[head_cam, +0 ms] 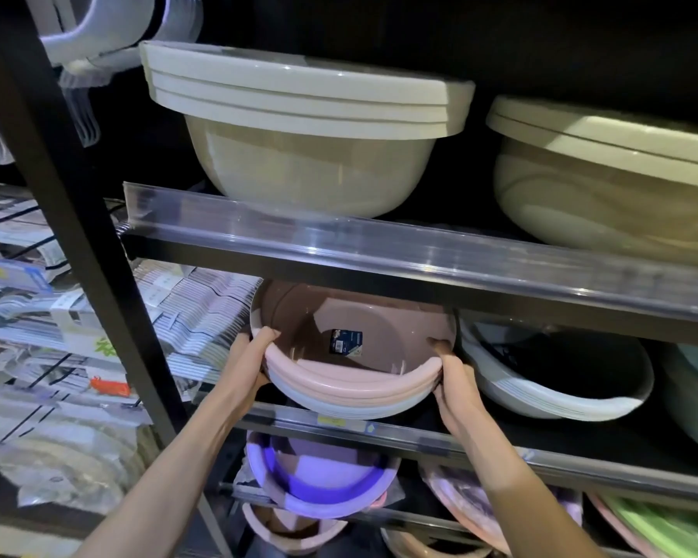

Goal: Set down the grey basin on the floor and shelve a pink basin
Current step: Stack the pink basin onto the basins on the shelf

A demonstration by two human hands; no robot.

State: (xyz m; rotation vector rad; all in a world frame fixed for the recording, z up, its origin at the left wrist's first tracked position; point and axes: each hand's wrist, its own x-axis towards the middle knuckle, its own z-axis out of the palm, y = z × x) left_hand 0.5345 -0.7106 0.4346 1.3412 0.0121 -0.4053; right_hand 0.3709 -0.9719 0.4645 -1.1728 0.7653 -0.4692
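Both my hands, left hand [254, 358] and right hand [454, 386], clamp the pink basin [351, 356] stack's rim on a dark shelf [420, 432]. Barcode sticker [346, 341] inside, beige tubs [299, 126] above.

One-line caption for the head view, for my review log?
Both hands, left hand and right hand, grip the rim of a pink basin stack on the middle shelf.

A shop: stacked basins [299, 110] on racks with clear price rails [379, 239], packaged goods [37, 316] alongside.

pink basin [351, 380]: smooth plastic | shelf edge [379, 271]: seemingly metal, glossy strip
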